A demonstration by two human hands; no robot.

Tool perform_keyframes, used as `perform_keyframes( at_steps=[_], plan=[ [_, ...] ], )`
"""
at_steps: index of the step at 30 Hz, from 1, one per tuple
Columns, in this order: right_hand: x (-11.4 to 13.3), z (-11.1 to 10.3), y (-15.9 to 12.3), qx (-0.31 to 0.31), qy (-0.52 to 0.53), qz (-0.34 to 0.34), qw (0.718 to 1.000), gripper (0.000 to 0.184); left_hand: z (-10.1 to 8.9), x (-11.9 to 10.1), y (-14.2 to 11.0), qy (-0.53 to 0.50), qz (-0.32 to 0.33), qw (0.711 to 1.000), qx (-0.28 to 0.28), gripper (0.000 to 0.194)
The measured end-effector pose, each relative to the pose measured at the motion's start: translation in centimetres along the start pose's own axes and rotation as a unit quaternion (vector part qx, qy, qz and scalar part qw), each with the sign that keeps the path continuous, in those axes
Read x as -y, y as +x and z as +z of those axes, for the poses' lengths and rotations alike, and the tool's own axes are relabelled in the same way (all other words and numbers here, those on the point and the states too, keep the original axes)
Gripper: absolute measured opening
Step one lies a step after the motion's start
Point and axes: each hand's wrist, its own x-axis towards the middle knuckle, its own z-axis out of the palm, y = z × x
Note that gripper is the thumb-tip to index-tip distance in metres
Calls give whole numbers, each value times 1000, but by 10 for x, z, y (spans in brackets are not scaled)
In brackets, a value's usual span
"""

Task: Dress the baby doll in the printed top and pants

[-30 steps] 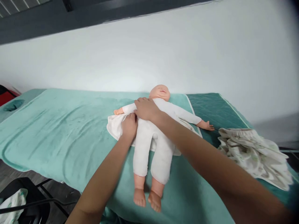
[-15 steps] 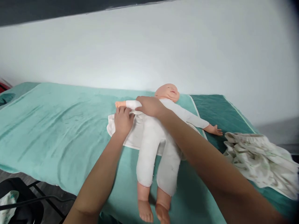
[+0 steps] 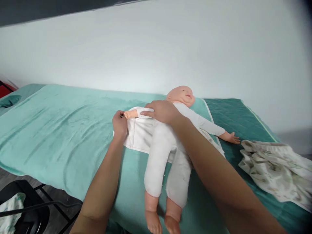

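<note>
A baby doll with a white cloth body and bare plastic head, hands and feet lies on its back. Under its trunk a white baby garment is spread out to both sides. My left hand is closed at the garment's left part, fingertips right beside the doll's small hand. What the fingers pinch is partly hidden, but the cloth runs up to them. My right hand wraps the doll's upper arm near the shoulder, thumb along the white sleeve.
A light green cover lies over the bed, with a darker green sheet at right. A crumpled patterned cloth garment rests there. A white wall stands behind. At lower left are a black chair and a cable.
My left hand has moved left and up from the doll's side to beside its hand, and the garment there shows spread wider. My right hand stays at the doll's arm. The view has shifted.
</note>
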Motion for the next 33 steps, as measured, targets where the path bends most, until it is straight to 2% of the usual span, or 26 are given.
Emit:
perform_keyframes(
  at_steps=[3, 7, 9, 16, 21, 25, 28, 30, 31, 33],
  plan=[
    [2, 0, 2, 6, -26, 21, 999, 49, -1, 0, 2, -28, -14, 999, -16, 3],
    [3, 4, 7, 22, -70, 28, 997, 46, -1, -1, 1, -65, -31, 997, -29, 15],
    [3, 6, 10, 21, -80, 24, 996, 47, 0, -1, -2, -48, -9, 998, -41, 16],
    [5, 8, 11, 15, -76, 56, 995, 49, -1, -10, -15, 79, 137, 985, -63, 16],
    [6, 7, 10, 15, -89, 81, 993, 49, -2, -6, -15, 84, 135, 984, -75, 17],
    [8, 9, 9, 13, -103, 55, 993, 51, 5, -5, -17, 76, 180, 981, -11, 17],
    [9, 13, 8, -6, -108, 25, 994, 50, 11, -11, -24, 91, 245, 962, 81, 17],
    [9, 15, 7, -15, -105, 5, 994, 46, 14, -15, -28, 88, 266, 949, 142, 16],
    [8, 15, 6, -18, -98, 0, 995, 45, 14, -16, -29, 81, 267, 948, 156, 16],
    [5, 14, 2, -32, -62, 6, 998, 43, 13, -16, -29, 81, 257, 954, 129, 17]
  ],
)
